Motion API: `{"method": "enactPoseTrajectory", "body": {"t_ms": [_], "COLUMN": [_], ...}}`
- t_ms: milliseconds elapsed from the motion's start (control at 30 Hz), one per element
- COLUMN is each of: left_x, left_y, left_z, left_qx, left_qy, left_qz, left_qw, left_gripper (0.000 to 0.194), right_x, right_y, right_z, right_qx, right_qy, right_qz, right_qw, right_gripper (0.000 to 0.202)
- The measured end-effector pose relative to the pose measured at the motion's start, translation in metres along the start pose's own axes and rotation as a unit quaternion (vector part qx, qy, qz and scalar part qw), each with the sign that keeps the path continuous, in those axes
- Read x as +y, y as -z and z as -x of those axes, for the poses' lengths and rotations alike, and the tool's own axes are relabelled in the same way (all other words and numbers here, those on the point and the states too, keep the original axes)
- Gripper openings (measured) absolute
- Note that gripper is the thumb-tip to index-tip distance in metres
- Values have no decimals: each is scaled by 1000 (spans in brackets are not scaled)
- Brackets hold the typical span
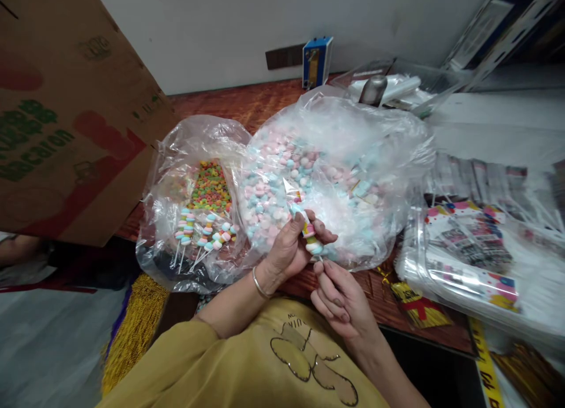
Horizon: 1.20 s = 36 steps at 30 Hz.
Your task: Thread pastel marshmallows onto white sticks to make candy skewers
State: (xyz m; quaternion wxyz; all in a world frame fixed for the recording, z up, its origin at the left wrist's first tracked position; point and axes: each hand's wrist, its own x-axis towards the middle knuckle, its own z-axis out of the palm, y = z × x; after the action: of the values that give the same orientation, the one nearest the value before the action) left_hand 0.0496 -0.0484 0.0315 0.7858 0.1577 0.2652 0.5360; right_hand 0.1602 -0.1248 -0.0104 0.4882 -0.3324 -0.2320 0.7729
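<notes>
A marshmallow skewer (313, 246) with pastel and yellow pieces is in front of me, with a clear pointed wrapper over its upper end. My left hand (289, 246) is closed around it, thumb on top and fingers underneath. My right hand (339, 297) pinches the white stick just below the lowest marshmallow. Behind the hands lies a large clear bag (273, 143) of pink, white and blue marshmallows (265, 190). To the left, another clear bag (165, 161) holds colourful ring candies (209, 184), with several finished skewers (186, 228) lying on it.
A tall cardboard box (110, 178) stands at the left. On the right lie stacked printed clear bags (450, 278) and a pack of gold twist ties (419, 305). At the back are a blue box (318, 60) and a clear bin (415, 96). The brown table (220, 105) runs beneath.
</notes>
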Motion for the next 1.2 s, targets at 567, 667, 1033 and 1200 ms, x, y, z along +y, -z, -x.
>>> {"method": "enactPoseTrajectory", "body": {"t_ms": [567, 667, 1033, 1200], "left_x": [9, 2, -22, 5], "left_y": [1, -3, 2, 4], "left_z": [-20, -16, -6, -19], "left_qx": [31, 3, -7, 22], "left_qy": [-67, -69, -11, -64], "left_qz": [-29, -37, -76, -51], "left_qw": [997, 997, 997, 996], "left_gripper": [39, 39, 43, 41], "right_x": [9, 10, -2, 6], "right_y": [22, 14, -4, 12], "right_z": [-6, -4, -13, 1], "right_qx": [193, 156, 109, 138], "right_qy": [444, 290, 118, 281], "right_qz": [663, 431, 132, 520], "right_qw": [571, 840, 978, 794], "right_gripper": [15, 22, 29, 22]}}
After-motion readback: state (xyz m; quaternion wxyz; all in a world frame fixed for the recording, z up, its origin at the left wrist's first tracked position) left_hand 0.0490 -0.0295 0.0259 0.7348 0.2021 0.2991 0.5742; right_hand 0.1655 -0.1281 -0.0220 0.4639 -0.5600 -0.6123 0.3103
